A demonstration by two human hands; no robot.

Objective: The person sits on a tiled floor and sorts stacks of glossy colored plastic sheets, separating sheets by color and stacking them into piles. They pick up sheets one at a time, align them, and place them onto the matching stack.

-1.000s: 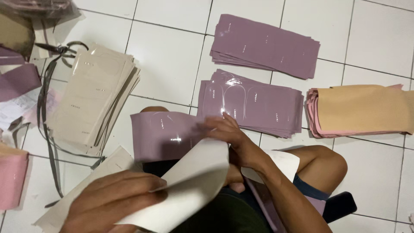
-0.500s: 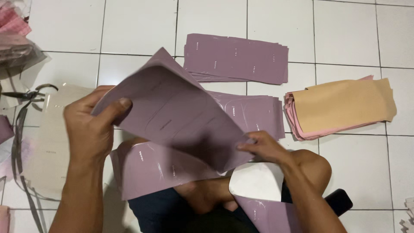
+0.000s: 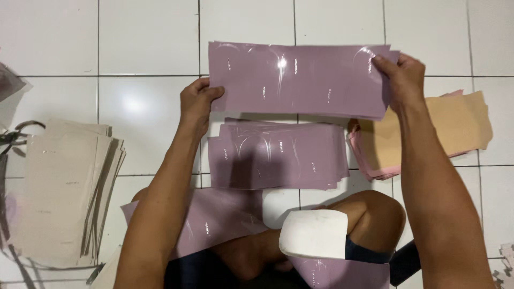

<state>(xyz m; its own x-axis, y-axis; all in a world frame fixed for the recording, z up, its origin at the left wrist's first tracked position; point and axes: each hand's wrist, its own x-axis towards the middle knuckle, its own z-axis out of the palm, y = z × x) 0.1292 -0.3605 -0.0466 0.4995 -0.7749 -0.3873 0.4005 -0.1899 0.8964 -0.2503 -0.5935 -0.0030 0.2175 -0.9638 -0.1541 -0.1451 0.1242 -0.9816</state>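
We are reaching both arms forward and slightly up over the tiled floor (image 3: pixel 144 37), forearms running almost parallel from the bottom of the view. Our left hand (image 3: pixel 197 104) is pinching the left short edge of a long mauve glossy sheet (image 3: pixel 297 80), thumb on the front face and fingers curled behind it. Our right hand (image 3: pixel 402 80) is clasping the right short edge the same way, thumb lying across the top corner. We are holding the sheet stretched flat and level between the two hands, raised above the floor, with light glaring off its surface.

Directly below the held sheet, a stack of mauve sheets (image 3: pixel 276 155) is lying on the tiles, its edges fanned a little unevenly. To the right of that stack, partly behind our right forearm, a pile of peach and pink sheets (image 3: pixel 455 128) is resting. At the far left, a thick pile of beige sheets (image 3: pixel 64 192) is lying with its edges splayed, beside a dark strap (image 3: pixel 13 136). Another mauve sheet (image 3: pixel 214 219) is lying across our lap beneath the left forearm, and a white curved piece (image 3: pixel 313 234) is sitting against our bent knee (image 3: pixel 375 219).
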